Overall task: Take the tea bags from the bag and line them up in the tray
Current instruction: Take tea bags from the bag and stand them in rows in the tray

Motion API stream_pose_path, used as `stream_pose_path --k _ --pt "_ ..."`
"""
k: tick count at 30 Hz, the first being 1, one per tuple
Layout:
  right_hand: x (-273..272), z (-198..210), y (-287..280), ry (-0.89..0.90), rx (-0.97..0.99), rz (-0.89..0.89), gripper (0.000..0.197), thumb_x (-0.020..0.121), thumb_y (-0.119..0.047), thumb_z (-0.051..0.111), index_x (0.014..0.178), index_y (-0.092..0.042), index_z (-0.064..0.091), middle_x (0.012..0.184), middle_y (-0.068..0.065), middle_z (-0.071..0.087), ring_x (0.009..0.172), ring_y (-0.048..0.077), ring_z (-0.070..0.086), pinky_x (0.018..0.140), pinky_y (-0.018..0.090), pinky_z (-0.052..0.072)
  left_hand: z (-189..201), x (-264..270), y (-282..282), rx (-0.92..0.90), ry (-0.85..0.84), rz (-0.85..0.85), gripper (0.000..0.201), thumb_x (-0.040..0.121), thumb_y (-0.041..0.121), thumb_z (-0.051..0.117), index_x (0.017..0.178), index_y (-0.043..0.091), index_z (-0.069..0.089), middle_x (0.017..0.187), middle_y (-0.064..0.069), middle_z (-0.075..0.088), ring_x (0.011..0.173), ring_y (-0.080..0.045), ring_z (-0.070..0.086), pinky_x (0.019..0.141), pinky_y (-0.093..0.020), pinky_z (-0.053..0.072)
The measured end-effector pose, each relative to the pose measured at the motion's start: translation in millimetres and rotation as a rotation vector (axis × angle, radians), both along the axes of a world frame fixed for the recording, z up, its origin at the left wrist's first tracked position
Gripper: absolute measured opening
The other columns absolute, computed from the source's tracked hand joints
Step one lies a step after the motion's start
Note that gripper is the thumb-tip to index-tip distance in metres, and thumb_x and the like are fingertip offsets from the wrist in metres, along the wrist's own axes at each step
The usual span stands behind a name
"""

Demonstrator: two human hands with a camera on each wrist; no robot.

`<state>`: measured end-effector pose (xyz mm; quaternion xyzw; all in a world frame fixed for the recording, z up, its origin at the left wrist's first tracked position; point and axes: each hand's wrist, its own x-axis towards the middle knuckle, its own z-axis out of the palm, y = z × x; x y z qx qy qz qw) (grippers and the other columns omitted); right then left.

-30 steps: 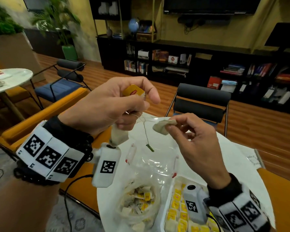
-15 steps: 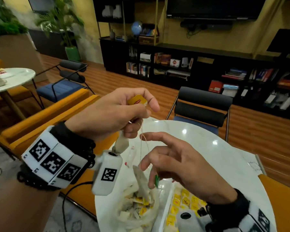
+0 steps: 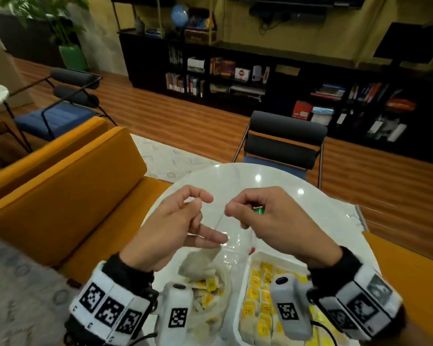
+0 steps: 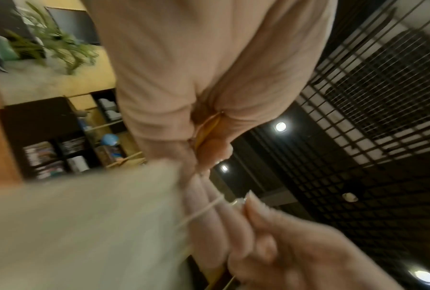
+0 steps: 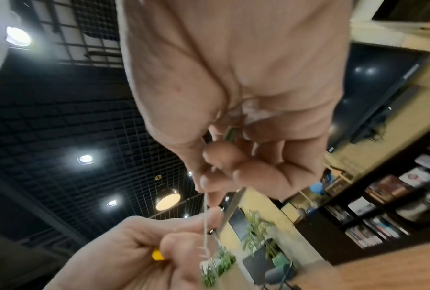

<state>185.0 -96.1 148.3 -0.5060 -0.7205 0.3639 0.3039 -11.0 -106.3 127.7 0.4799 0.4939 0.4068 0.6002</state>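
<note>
Above the table, my left hand [image 3: 201, 201] pinches a yellow tag [image 4: 208, 129] between thumb and forefinger. A pale tea bag [image 3: 200, 260] hangs blurred below it, over the clear plastic bag [image 3: 210, 300] of tea bags. My right hand [image 3: 235, 211], level with the left and close to it, pinches a thin string [image 5: 205, 213] and has a green tag [image 3: 259, 210] tucked among its fingers. The string [image 3: 220, 221] runs between the two hands. A white tray [image 3: 238, 305] at the lower right holds rows of yellow-tagged tea bags [image 3: 258, 290].
The bag and tray sit at the near edge of a round white table [image 3: 298, 203]. An orange sofa [image 3: 60, 196] flanks the left, and a black chair [image 3: 285, 138] stands behind the table. Orange seating [image 3: 410, 270] lies to the right.
My right hand let its tea bag fall to the bag, dipped to the bag mouth, then rose level with the left, now pinching the string and green tag. The left hand has come lower.
</note>
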Motion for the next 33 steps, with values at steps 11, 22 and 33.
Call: stream_pose_path --k 11,22,33 --pt "-12 -63 -53 -0.224 -0.045 0.309 0.028 0.094 -0.047 0.058 0.121 -0.042 0.063 0.111 -0.017 0.067 0.097 -0.001 0.059 0.084 0.014 0.044 -20 19 14 -0.279 -0.434 0.088 0.026 0.108 0.011 0.033 0.120 0.000 0.054 0.058 -0.006 0.033 0.103 -0.049 0.069 0.095 -0.057 0.051" --pt "-3 -48 -31 0.117 -0.027 -0.126 0.024 0.082 -0.045 0.076 0.102 -0.038 0.065 0.071 -0.007 0.067 0.054 0.004 0.054 0.060 0.019 0.040 12 26 19 -0.181 -0.666 0.011 0.029 0.092 0.014 0.048 0.118 0.004 0.054 0.054 -0.002 0.032 0.113 -0.048 0.065 0.097 -0.060 0.049" --pt "-1 -39 -28 0.230 0.041 -0.060 0.005 0.087 -0.028 0.075 0.086 -0.029 0.080 0.068 -0.002 0.072 0.060 0.013 0.066 0.068 0.037 0.054 22 20 12 -0.092 -0.698 0.018 0.027 0.093 0.013 0.046 0.117 0.004 0.054 0.053 -0.001 0.035 0.113 -0.043 0.067 0.097 -0.057 0.049"
